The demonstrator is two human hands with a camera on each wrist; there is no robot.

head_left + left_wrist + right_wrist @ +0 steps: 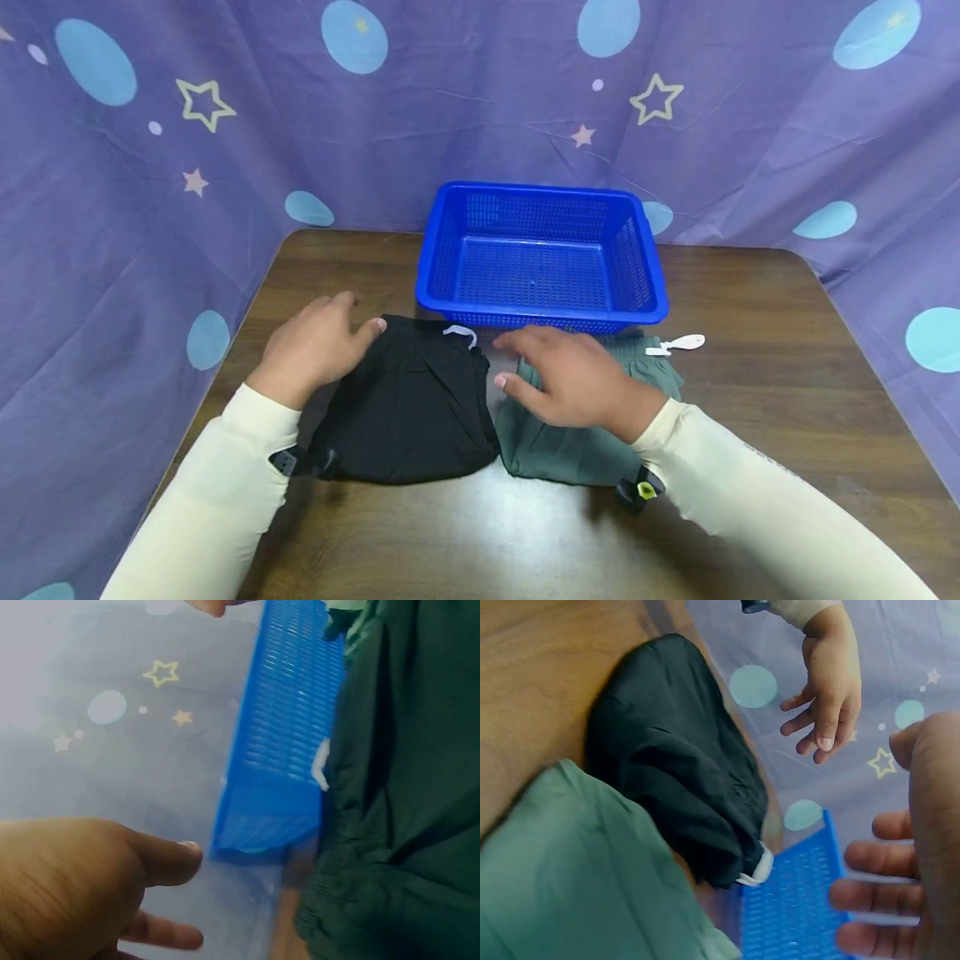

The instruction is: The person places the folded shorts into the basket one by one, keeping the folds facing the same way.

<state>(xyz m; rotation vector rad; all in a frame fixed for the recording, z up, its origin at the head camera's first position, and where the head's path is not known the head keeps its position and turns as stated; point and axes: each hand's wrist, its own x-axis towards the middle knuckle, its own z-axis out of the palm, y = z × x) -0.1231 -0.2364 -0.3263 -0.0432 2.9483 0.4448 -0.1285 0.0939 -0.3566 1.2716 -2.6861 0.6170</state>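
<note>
Black shorts point(412, 408) with a white drawstring lie flat on the wooden table, left of centre. Beside them on the right lie green shorts point(570, 454), their white drawstring spread to the right. My left hand point(311, 346) hovers over the upper left corner of the black shorts, fingers relaxed and holding nothing. Above the green shorts is my right hand point(566, 375), which covers part of them. Its fingers are loosely extended, and the right wrist view shows nothing between the fingers point(877, 896).
A blue plastic basket point(655, 283) with mesh walls stands behind both shorts, with nothing inside. The table point(757, 358) extends to the right of it. A purple curtain point(487, 108) with stars and ovals hangs behind and at the sides.
</note>
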